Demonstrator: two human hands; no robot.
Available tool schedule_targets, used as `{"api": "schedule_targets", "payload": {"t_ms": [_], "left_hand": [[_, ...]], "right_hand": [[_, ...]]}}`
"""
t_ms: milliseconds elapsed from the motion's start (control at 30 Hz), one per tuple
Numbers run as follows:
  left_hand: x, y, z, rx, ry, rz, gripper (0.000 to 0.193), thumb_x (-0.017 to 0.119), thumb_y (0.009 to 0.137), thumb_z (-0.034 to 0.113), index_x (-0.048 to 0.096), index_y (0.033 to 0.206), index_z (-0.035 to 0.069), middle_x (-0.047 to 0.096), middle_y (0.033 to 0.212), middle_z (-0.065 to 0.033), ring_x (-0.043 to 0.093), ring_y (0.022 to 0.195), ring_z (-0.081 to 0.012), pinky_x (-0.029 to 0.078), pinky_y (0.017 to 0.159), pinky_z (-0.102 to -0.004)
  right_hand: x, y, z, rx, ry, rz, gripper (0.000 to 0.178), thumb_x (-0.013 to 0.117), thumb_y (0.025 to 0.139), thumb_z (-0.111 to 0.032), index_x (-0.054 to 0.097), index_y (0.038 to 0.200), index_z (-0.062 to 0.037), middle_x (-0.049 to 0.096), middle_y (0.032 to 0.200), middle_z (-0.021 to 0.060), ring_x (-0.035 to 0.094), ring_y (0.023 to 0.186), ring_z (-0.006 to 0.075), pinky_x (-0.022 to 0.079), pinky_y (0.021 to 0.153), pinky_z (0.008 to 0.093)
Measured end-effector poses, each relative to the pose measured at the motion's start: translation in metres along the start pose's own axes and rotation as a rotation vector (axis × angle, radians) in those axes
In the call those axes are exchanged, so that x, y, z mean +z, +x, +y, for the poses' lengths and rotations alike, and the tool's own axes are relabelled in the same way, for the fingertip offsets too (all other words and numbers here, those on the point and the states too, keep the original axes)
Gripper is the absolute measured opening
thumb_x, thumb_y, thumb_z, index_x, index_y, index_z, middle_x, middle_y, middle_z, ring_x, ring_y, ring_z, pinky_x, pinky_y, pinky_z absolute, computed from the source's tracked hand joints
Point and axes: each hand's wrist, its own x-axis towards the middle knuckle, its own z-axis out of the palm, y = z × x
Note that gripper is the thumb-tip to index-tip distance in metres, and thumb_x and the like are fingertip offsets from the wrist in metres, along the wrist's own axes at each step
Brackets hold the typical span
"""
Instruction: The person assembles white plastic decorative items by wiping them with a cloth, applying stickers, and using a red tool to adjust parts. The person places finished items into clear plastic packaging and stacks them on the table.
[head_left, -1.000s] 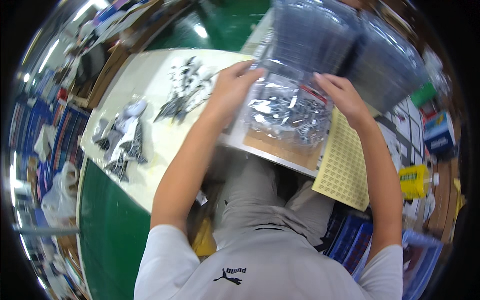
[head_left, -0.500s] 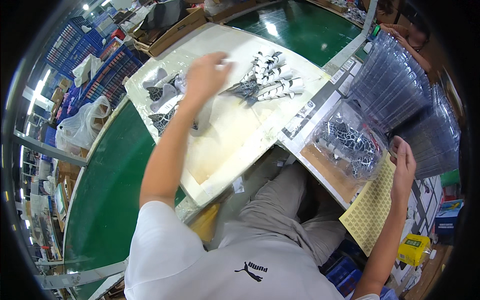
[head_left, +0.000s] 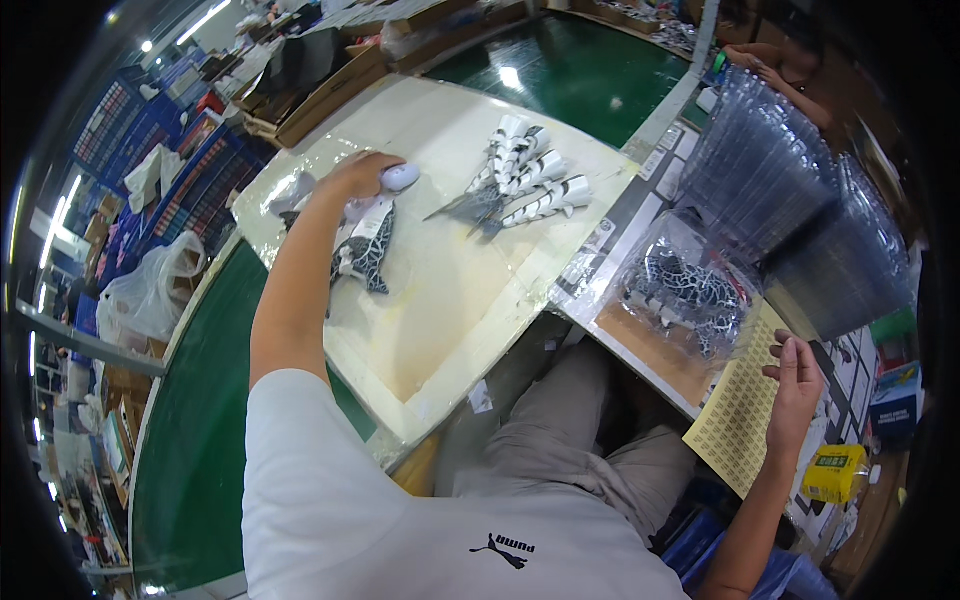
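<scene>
Plastic stacks point(head_left: 755, 165) stand beyond the right grip point(head_left: 795, 385), half-curled, empty; left grip point(head_left: 357, 174) touches pale piece point(head_left: 401, 177), hold unclear.

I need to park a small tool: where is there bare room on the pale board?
The widest bare patch of the pale board lies between the patterned pieces by the left hand, the striped pieces and the board's near corner. A narrower one runs between the left hand and the striped pieces. It is crowded around the left hand and striped pieces.

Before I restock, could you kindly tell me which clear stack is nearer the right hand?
The rightmost stack, just beyond the right hand; the other stack stands farther.
</scene>
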Motion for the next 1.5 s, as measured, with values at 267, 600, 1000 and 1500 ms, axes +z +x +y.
{"api": "schedule_targets", "payload": {"t_ms": [267,600,1000,1500], "left_hand": [[-0.055,-0.034,0.093,0.185,-1.341,0.064,0.048,0.058,0.106,0.033,0.060,0.139,-0.001,0.072,0.115,-0.0147,0.075,0.103,-0.0313,0.061,0.092,-0.0451],[-0.051,-0.121,0.379,0.355,-2.196,-0.810,0.060,0.029,0.114,0.052,0.059,0.139,0.006,0.072,0.106,-0.0164,0.074,0.083,-0.0325,0.061,0.076,-0.0481],[-0.024,-0.146,0.489,0.293,-2.253,-0.911,0.056,0.031,0.114,0.051,0.057,0.141,0.008,0.073,0.095,-0.0160,0.072,0.082,-0.0307,0.057,0.067,-0.0448],[-0.006,-0.170,0.526,0.398,-2.355,-0.557,0.068,0.047,0.109,0.062,0.055,0.143,0.004,0.073,0.109,-0.0149,0.064,0.117,-0.0323,0.051,0.108,-0.0433]], "right_hand": [[0.012,-0.020,-0.038,0.010,0.131,0.029,0.025,0.060,0.109,-0.018,0.073,0.115,0.0024,0.073,0.104,0.0062,0.066,0.088,0.0108,0.053,0.072,0.0256],[0.089,-0.004,-0.095,-0.259,0.355,-0.102,0.033,0.065,0.105,-0.023,0.063,0.123,0.0042,0.069,0.071,0.0060,0.066,0.062,0.0113,0.052,0.058,0.0292],[0.026,-0.004,-0.026,0.019,0.632,0.173,0.041,0.054,0.111,-0.031,0.072,0.100,0.0047,0.065,0.076,0.0047,0.055,0.066,0.0095,0.044,0.060,0.0278],[0.046,-0.071,-0.019,-0.049,0.601,0.151,0.035,0.050,0.110,-0.020,0.067,0.093,0.0062,0.060,0.066,0.0134,0.058,0.060,0.0165,0.045,0.056,0.0345]]}}
